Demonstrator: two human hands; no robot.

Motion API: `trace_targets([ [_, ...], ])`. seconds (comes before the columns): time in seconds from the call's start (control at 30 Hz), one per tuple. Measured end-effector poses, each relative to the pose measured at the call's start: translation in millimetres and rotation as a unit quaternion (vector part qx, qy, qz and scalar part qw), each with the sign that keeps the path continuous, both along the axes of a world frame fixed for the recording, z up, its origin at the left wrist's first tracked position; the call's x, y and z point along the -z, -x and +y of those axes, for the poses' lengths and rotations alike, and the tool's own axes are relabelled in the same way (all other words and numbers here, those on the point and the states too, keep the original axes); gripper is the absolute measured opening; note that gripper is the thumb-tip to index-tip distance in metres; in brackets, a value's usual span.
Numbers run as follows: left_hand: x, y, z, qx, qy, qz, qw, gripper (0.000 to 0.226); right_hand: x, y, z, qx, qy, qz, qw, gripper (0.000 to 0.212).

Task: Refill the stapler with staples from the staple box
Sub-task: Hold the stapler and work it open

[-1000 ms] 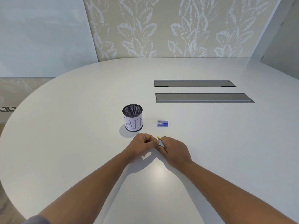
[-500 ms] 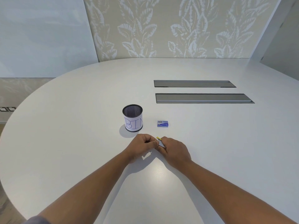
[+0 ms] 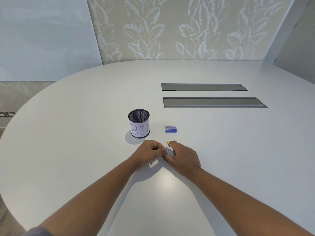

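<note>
From my remote feed I see both hands meeting low on the white bench. My right hand is curled around the stapler, a small grey metal body lying across its fingers with a yellow tip poking out at the far end. My left hand is closed into a loose fist, its fingertips pinched against the near-left end of the stapler; whether it holds staples I cannot tell, since the grip hides them.

Just beyond the hands, a little to the right, the staple box lies flat on the bench, blue and shut as far as I can see, apart from both hands. To its left stands a black mesh cup, upright, wrapped in white paper lettered "BIN", near the left hand but not touching it.

Farther out, two long grey recessed panels sit flush in the bench top, well clear of the work. The bench is rounded, its curved edge sweeping down the left side; open room lies all around the hands.

The surface is smooth, matte white, with soft shadows under the forearms. Behind it runs a beige wall with a pale leaf pattern, and a plain pale panel at left.
</note>
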State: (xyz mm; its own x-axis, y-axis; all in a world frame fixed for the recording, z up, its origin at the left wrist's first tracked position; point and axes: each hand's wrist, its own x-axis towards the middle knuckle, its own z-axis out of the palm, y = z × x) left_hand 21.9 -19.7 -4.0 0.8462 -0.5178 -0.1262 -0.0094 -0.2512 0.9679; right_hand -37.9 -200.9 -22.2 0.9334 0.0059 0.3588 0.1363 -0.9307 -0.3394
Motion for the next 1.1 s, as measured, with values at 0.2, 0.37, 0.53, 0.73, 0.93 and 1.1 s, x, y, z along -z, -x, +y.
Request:
trace_targets([
  [0.2, -1.3, 0.1, -0.5, -0.001, -0.004, -0.001, 1.0, 0.023, 0.5, -1.5, 0.0, -0.013, 0.021, 0.013, 1.0, 0.045],
  [0.37, -2.1, 0.5, -0.7, 0.0, -0.005, -0.001, 1.0, 0.024, 1.4, -0.8, -0.8, -0.027, 0.02, 0.004, 0.999, 0.041],
  [0.53, -2.6, 1.0, -0.2, 0.001, 0.0, 0.001, 1.0, 0.024, -0.5, -0.4, -0.1, -0.014, 0.01, 0.014, 1.0, 0.046],
  [0.73, -1.9, 1.2, -0.9, -0.002, -0.003, 0.003, 1.0, 0.025, -0.2, -0.3, 0.0, -0.02, 0.015, 0.022, 0.999, 0.041],
  [0.93, -2.2, 0.7, -0.4, -0.004, -0.001, 0.001, 1.0, 0.025, 0.1, -0.6, 0.4, -0.021, 0.021, 0.024, 0.999, 0.041],
  [1.1, -2.3, 0.7, 0.0, -0.002, -0.002, 0.004, 1.0, 0.022, 1.1, -1.0, 0.0, -0.012, 0.012, 0.021, 1.0, 0.049],
])
